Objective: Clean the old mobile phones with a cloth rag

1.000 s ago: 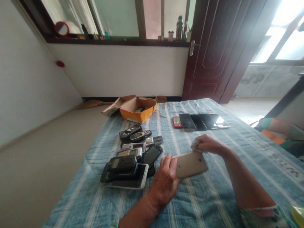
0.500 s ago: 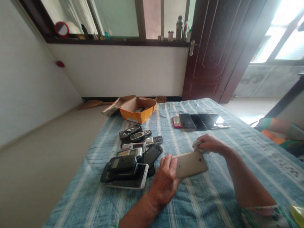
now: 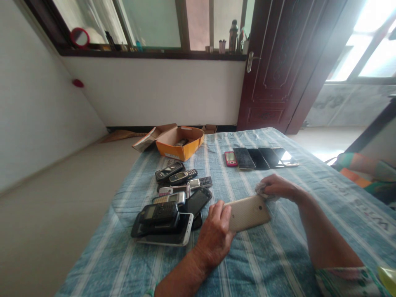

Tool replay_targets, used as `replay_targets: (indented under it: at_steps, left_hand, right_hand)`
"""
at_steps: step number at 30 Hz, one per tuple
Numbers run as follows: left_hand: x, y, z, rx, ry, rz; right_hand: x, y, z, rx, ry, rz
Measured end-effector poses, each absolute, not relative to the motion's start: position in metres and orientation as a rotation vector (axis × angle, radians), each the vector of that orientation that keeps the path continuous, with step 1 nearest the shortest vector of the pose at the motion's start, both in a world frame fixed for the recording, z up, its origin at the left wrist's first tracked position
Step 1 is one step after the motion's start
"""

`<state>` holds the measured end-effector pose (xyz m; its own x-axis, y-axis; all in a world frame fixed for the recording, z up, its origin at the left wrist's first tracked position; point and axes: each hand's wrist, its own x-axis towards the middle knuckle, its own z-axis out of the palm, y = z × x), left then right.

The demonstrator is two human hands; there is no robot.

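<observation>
My left hand [image 3: 215,233] grips the near end of a gold smartphone [image 3: 249,212], held back side up just above the striped blue cloth [image 3: 266,264]. My right hand [image 3: 278,186] is closed on a small crumpled white cloth [image 3: 261,189] and presses it against the phone's far edge. Left of the hands lies a pile of old mobile phones [image 3: 173,202], with a white smartphone [image 3: 168,237] at the bottom nearest me.
A row of smartphones [image 3: 262,158] with a small red phone [image 3: 230,159] lies further back on the cloth. An open orange cardboard box [image 3: 181,142] stands at the far left corner. A dark door [image 3: 278,62] and windowsill clutter are behind.
My right hand with the white cloth has slid a little to the right along the gold phone's far edge. My left hand and the phone have barely moved.
</observation>
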<state>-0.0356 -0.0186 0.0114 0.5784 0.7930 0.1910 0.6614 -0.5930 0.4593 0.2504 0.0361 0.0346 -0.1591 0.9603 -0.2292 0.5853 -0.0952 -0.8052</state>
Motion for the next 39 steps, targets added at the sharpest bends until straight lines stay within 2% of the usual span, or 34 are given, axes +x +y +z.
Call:
replay_targets:
  at_steps: [8, 26, 39]
  left_hand:
    - [-0.035, -0.019, 0.014, 2.485, 1.219, 0.488]
    - [-0.033, -0.020, 0.020, 2.458, 1.242, 0.454]
    - [-0.034, -0.020, 0.018, 2.447, 1.224, 0.497]
  right_hand:
    - [0.238, 0.038, 0.032, -1.672, -1.762, 1.063]
    - [0.249, 0.040, 0.015, -1.942, -1.891, 0.882]
    - [0.240, 0.002, 0.006, -1.973, -1.976, 0.728]
